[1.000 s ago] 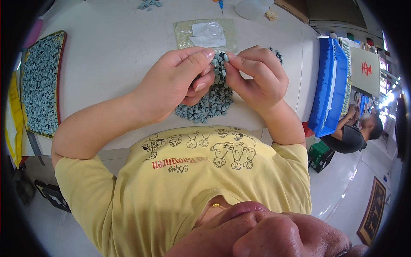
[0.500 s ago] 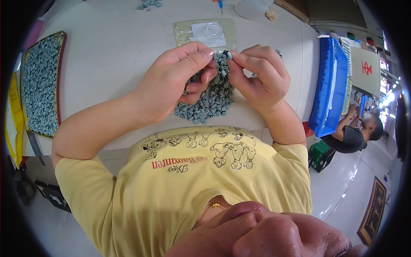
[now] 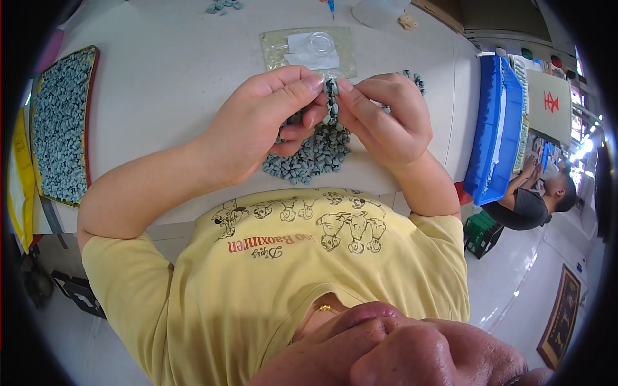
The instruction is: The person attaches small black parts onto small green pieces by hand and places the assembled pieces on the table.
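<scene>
Widest passage: surface (image 3: pixel 161 77) between tray (image 3: pixel 89 122) and left hand (image 3: pixel 267 119), left forearm (image 3: pixel 170 168) crossing its near end. Second lane: between right hand (image 3: pixel 393 119) and blue bin (image 3: pixel 484 128); loose stones (image 3: pixel 417 82) beside right knuckles obstruct part. Between hands: narrow gap, strand (image 3: pixel 332 100) filling it, pile (image 3: pixel 310 162) nearer body. Ahead: flat packet (image 3: pixel 277 50) just past fingers, room along both its sides; tub (image 3: pixel 376 13) farther off, right; small stone cluster (image 3: pixel 224 6) farther off, left.
</scene>
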`<action>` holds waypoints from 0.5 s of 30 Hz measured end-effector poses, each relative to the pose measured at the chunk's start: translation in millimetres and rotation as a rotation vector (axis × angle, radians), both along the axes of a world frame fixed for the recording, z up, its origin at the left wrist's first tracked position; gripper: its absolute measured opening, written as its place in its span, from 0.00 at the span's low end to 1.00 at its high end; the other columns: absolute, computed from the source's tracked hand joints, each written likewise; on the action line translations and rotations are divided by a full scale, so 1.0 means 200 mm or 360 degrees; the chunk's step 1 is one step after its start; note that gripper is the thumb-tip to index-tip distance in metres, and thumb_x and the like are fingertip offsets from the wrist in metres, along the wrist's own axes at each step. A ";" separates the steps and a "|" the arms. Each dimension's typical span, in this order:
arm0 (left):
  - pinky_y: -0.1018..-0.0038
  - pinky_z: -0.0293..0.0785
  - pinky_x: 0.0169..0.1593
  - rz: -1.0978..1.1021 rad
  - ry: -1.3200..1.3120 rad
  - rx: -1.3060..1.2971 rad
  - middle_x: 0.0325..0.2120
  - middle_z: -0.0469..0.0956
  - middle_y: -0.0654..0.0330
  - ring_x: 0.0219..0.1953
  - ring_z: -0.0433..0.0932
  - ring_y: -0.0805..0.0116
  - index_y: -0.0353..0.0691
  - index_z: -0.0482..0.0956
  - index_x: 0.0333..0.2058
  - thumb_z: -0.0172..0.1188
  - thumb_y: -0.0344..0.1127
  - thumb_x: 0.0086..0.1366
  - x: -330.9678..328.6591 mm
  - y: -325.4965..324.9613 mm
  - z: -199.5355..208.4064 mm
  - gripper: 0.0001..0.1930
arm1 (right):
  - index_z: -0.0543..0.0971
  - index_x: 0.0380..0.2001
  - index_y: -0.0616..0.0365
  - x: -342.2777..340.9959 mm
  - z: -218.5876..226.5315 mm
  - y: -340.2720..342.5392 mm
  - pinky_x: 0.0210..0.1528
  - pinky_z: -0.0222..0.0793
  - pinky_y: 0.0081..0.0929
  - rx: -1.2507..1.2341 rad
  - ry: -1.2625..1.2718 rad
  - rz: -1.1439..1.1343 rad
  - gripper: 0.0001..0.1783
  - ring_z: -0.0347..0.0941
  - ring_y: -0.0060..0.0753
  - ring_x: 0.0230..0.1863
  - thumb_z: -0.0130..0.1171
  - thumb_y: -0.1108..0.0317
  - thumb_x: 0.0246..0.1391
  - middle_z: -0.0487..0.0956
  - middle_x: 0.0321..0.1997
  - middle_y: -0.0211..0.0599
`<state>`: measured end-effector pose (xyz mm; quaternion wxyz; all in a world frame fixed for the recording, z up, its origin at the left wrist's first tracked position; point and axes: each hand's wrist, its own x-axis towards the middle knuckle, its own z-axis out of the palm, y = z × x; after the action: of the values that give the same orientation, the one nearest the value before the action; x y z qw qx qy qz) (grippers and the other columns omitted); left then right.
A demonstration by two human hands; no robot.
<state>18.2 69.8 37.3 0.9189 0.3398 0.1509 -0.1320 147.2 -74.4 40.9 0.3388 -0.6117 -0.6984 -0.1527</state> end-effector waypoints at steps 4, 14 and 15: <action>0.85 0.49 0.20 -0.0005 0.0019 0.0016 0.20 0.62 0.70 0.20 0.55 0.81 0.45 0.65 0.31 0.44 0.43 0.66 0.00 -0.01 -0.01 0.10 | 0.76 0.25 0.66 0.00 -0.01 0.01 0.18 0.61 0.21 0.0056 -0.0121 0.0043 0.14 0.67 0.28 0.19 0.65 0.84 0.29 0.70 0.23 0.34; 0.85 0.49 0.19 0.0027 0.0081 -0.0067 0.21 0.64 0.69 0.18 0.53 0.83 0.41 0.67 0.30 0.43 0.39 0.67 0.00 -0.01 -0.02 0.10 | 0.75 0.25 0.67 0.00 -0.05 0.01 0.19 0.62 0.20 0.0003 0.0314 0.0070 0.13 0.67 0.28 0.19 0.64 0.87 0.29 0.70 0.23 0.35; 0.85 0.49 0.19 0.0010 0.0073 -0.0068 0.21 0.64 0.69 0.18 0.53 0.83 0.41 0.67 0.30 0.44 0.39 0.67 0.00 -0.01 -0.02 0.10 | 0.75 0.25 0.67 0.00 -0.06 0.00 0.19 0.63 0.20 0.0014 0.0408 0.0057 0.14 0.67 0.28 0.20 0.63 0.87 0.29 0.70 0.23 0.35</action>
<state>18.1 68.4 32.8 0.9227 0.3164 0.1700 -0.1402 147.1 -73.5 29.7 0.4305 -0.6121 -0.6596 -0.0702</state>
